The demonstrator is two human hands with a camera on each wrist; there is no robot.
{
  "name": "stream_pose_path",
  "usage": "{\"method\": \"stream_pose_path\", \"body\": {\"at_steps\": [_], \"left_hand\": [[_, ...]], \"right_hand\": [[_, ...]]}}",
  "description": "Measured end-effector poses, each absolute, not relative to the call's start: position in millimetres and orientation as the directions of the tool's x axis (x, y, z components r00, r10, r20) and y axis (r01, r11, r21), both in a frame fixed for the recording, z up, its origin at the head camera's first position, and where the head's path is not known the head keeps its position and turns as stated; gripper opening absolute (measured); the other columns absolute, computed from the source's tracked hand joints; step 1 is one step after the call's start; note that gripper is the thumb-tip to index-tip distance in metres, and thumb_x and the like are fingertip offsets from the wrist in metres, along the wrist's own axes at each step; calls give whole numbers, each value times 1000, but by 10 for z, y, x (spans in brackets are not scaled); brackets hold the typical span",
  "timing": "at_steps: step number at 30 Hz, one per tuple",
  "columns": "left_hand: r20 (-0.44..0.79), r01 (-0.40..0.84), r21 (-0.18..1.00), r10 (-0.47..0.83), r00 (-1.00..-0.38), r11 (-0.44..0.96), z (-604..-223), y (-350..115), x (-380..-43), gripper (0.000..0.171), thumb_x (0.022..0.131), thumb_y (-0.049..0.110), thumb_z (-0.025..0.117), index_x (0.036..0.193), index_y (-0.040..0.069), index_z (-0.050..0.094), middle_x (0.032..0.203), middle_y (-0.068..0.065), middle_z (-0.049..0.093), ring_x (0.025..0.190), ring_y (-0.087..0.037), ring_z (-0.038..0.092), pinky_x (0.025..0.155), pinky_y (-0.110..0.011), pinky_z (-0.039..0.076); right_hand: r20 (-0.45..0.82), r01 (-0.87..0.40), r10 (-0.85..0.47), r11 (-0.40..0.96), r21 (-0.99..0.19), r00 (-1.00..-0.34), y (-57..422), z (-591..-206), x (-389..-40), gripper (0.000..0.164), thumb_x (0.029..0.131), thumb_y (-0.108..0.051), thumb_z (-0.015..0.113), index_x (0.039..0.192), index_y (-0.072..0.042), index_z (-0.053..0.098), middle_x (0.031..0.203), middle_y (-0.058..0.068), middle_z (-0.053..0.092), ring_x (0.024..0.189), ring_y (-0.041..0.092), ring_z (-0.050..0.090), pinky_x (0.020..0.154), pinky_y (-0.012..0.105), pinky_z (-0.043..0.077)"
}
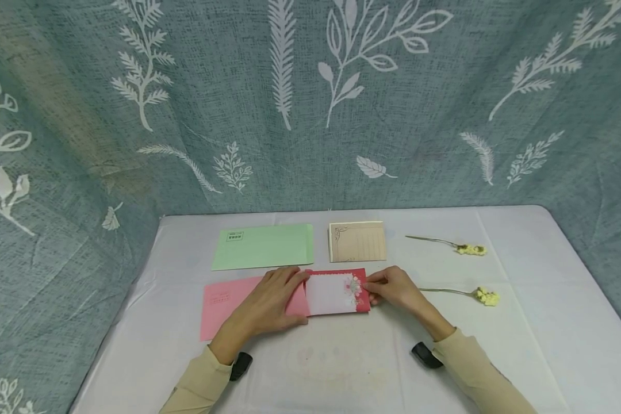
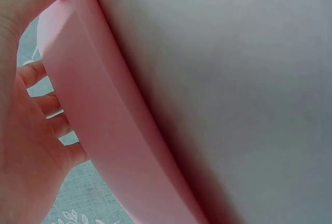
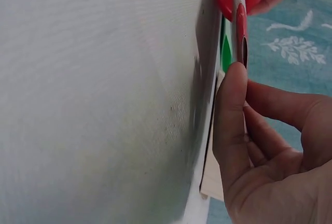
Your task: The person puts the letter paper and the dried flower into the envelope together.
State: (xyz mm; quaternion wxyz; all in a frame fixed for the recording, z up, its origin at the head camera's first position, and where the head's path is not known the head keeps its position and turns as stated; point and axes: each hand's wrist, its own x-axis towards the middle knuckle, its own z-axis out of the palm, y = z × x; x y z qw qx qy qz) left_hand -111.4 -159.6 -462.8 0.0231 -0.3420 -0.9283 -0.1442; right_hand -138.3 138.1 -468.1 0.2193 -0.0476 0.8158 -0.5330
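Left hand [image 1: 271,299] grips the pink envelope [image 1: 227,305] at its mouth, fingers curled round the edge. Right hand [image 1: 395,290] pinches the red card [image 1: 336,293], which sits partly inside the envelope, mid-table [image 1: 341,368].

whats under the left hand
The left hand rests on the pink envelope, at its open end where the red card meets it. How far the card reaches inside is covered.

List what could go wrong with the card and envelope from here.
The red card is only partly inside the pink envelope; its corners may catch on the opening and bend. The right hand pinches the card's edge near the flower decoration, which might crease. The left hand could buckle the envelope.
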Motion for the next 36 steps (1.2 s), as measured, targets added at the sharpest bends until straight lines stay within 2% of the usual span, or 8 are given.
{"method": "stream_pose_path", "body": {"at_steps": [10, 24, 36], "left_hand": [[144, 655, 231, 640, -754, 720, -4624, -1567, -1128, 82, 74, 48, 82, 138, 8, 50, 132, -13, 51, 125, -29, 47, 108, -47, 36], [112, 644, 226, 637, -763, 731, -4628, -1535, -1142, 83, 75, 50, 80, 139, 9, 48, 135, -14, 50, 127, -30, 46, 108, -49, 36], [103, 640, 233, 636, -765, 732, -4631, -1529, -1141, 85, 75, 51, 80, 141, 9, 47, 136, -14, 50, 128, -30, 45, 109, -49, 35]], "right_hand": [[-330, 170, -307, 450, -877, -893, 1327, -4664, -1407, 25, 92, -3, 65, 109, 15, 67, 71, 6, 68, 57, 8, 63, 59, 26, 57], [-348, 203, -310, 414, -887, -885, 1163, -4660, -1421, 22, 91, -4, 68, 105, 13, 69, 71, 10, 70, 56, 8, 63, 59, 24, 57], [-333, 177, -354, 405, -897, -874, 1034, -4705, -1407, 22, 91, -4, 67, 105, 13, 70, 72, 11, 70, 56, 8, 63, 59, 23, 56]]}}
